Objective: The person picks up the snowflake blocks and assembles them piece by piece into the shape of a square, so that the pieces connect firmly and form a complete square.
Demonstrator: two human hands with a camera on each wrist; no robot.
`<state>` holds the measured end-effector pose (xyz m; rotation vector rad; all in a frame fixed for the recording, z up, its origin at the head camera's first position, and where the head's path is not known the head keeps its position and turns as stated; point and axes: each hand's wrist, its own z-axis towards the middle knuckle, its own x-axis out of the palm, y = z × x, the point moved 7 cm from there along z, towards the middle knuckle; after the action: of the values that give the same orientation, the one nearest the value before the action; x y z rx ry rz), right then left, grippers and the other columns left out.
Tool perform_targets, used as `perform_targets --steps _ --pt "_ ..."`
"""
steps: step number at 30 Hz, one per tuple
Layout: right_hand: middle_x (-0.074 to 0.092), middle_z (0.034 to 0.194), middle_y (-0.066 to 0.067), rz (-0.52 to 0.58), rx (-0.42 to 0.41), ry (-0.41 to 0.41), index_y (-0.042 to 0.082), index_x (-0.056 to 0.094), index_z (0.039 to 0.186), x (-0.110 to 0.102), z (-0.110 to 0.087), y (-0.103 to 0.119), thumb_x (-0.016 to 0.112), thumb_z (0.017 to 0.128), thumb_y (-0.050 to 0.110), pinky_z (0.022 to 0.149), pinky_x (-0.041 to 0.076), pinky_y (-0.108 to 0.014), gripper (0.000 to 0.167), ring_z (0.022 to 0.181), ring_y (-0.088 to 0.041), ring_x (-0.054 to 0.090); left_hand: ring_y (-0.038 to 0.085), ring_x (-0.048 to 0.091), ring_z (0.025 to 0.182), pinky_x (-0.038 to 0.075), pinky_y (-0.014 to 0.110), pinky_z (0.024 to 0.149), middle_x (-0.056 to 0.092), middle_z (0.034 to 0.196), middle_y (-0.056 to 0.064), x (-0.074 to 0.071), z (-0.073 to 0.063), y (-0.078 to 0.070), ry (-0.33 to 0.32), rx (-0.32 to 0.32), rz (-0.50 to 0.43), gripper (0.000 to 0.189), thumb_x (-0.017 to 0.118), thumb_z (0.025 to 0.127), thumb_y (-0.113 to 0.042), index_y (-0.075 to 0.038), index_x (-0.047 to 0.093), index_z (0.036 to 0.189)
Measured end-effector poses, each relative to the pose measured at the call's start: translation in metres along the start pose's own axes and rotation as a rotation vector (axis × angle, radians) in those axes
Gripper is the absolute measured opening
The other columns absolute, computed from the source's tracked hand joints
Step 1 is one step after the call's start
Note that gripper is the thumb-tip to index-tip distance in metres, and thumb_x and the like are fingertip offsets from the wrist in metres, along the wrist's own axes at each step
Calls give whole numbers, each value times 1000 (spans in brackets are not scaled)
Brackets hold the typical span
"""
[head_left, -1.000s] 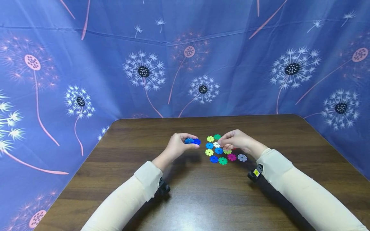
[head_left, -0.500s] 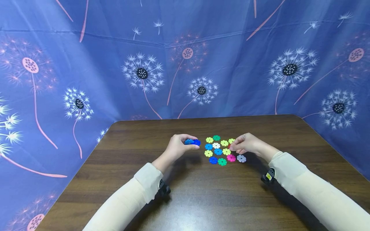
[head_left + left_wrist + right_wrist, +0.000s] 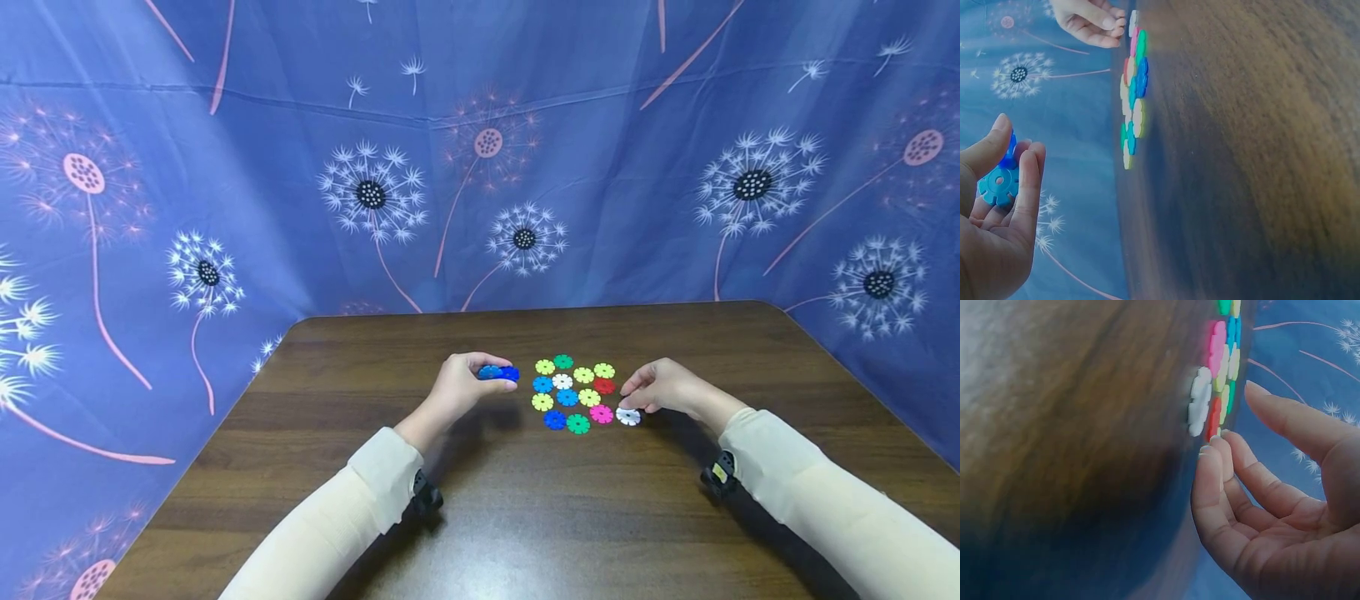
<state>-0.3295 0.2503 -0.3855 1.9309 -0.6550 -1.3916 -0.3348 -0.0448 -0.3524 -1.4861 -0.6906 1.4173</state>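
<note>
My left hand (image 3: 457, 387) pinches two joined notched plastic discs above the table: a light blue disc (image 3: 999, 182) and a dark blue disc (image 3: 509, 374). To the right, my right hand (image 3: 666, 387) hovers at the white disc (image 3: 628, 417) on the right end of the loose group. In the right wrist view its thumb stands apart from the fingers, with nothing between them. Nearby lie a red disc (image 3: 604, 386) and a pink disc (image 3: 602, 414). Whether a fingertip touches the white disc I cannot tell.
Several more flat discs lie close together on the brown wooden table (image 3: 495, 517), among them a green disc (image 3: 578, 424), a dark blue one and yellow ones. Behind the table hangs a blue dandelion-print cloth (image 3: 450, 233).
My right hand has moved rightward and toward the front, from over the middle discs past the red disc to the white one, uncovering yellow and red discs. The left hand keeps its hold.
</note>
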Motion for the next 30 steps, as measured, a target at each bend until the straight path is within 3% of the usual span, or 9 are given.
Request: perform_targets --steps 13,30 --pt "56 76 -2 -22 -35 7 -10 64 103 3 1 -8 86 68 10 59 46 -26 45 66 -12 52 10 70 83 57 25 75 75 96 5 3 2 3 4 0 -34 27 82 78 -19 -12 76 103" --pt "55 75 -3 -82 -52 -45 -4 67 89 6 -1 -6 87 65 7 59 41 -23 33 72 -14 48 13 69 89 57 28 79 74 103 6 1 4 3 7 -21 -31 29 82 77 -22 -13 75 105"
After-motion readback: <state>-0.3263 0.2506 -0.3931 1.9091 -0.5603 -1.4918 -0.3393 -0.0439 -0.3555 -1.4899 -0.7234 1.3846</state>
